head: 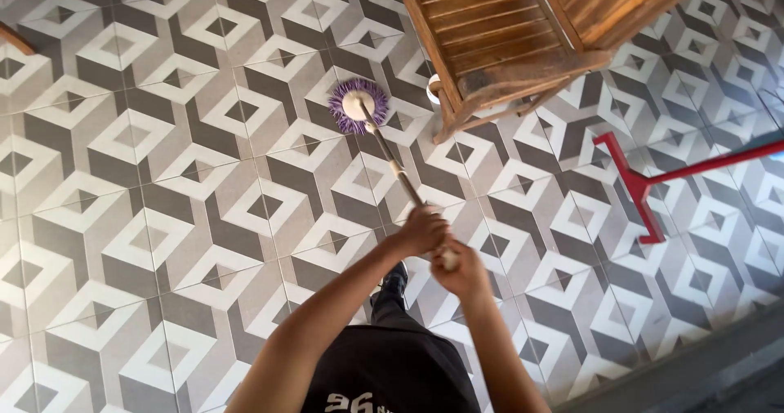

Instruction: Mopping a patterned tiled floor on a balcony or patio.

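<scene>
Both hands, left hand [421,232] above right hand [462,271], grip the mop handle [398,171].

No packages, labels, signs or screens show anywhere around the wooden chair [523,37]; the patterned floor beside it carries none.
</scene>
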